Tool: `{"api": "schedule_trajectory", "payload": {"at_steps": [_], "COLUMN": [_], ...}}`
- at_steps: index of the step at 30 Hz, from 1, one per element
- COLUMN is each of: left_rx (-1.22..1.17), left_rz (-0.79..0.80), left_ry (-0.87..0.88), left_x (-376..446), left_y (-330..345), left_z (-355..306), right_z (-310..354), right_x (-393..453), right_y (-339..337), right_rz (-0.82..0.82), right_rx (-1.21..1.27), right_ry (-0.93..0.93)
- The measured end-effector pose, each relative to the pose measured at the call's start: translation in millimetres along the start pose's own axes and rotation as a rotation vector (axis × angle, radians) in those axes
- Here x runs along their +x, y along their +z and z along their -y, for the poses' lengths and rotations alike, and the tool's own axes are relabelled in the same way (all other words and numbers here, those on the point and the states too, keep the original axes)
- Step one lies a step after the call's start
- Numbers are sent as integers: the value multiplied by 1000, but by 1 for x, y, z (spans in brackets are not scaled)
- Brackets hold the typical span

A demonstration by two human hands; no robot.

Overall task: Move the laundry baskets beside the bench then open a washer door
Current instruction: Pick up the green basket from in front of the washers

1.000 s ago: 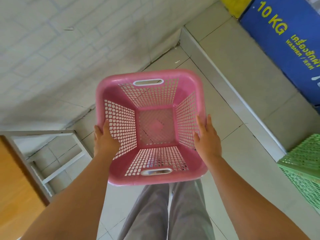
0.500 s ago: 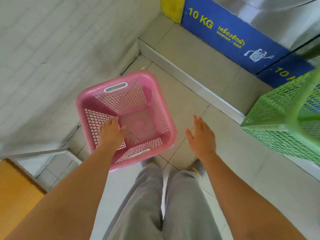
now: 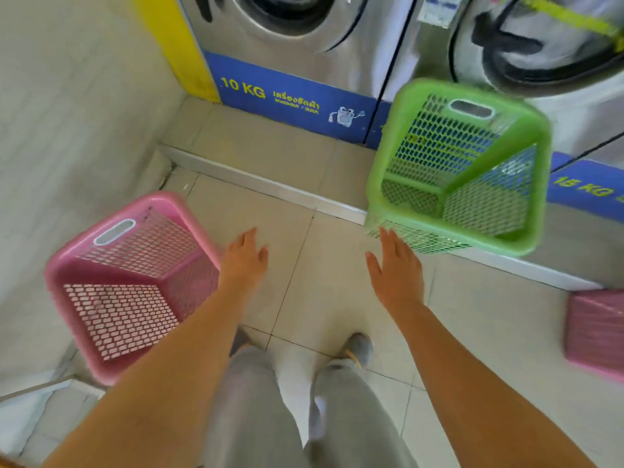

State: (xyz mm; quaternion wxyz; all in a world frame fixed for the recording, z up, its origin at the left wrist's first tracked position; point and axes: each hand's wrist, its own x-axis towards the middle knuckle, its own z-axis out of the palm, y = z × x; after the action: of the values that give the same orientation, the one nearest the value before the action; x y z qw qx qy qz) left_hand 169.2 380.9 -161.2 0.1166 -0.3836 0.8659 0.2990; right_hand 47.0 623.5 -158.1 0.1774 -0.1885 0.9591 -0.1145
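Pink perforated plastic laundry basket (image 3: 131,285) sits on the tiled floor (image 3: 324,265) at the left, close to the white brick-pattern wall (image 3: 67,130), its open top facing up and nothing visible inside. The person's left hand (image 3: 244,261) hangs just beside the basket's right rim with fingers spread and loose, gripping nothing; whether it touches the rim cannot be told. The right hand (image 3: 396,275) is likewise open and flat, fingertips close to the near lower edge of a green perforated plastic laundry basket (image 3: 459,167), holding nothing. That green basket stands on the raised tiled step (image 3: 263,143) in front of two steel front-loading washers (image 3: 290,38), both round doors shut. A blue band (image 3: 290,96) under the left machine reads "10 KG". Another pink basket (image 3: 596,332), blurred, shows at the right edge on the floor. Grey trousers (image 3: 256,410) and grey shoes (image 3: 359,347) are visible below the arms.
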Motion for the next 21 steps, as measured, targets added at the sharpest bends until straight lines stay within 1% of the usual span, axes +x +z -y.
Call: {"api": "schedule_trajectory", "payload": {"at_steps": [5,9,16,21], "left_rx": [41,67,95,126], "left_rz": [13,36,43,48], "left_ry": [108,180,285,264], "left_x": [0,15,81,138], "left_y": [36,59,76,77], "left_z": [-87,-151,-227,-261], "right_z": [-84,-133,-181,-207], "right_x": [-8,1,48,99], "right_y": [-38,-59,-83,-93], "right_rz": [-58,-87,-123,-160], "right_rx": [26,74,123,177], "right_ry": [140,271,428,513]}}
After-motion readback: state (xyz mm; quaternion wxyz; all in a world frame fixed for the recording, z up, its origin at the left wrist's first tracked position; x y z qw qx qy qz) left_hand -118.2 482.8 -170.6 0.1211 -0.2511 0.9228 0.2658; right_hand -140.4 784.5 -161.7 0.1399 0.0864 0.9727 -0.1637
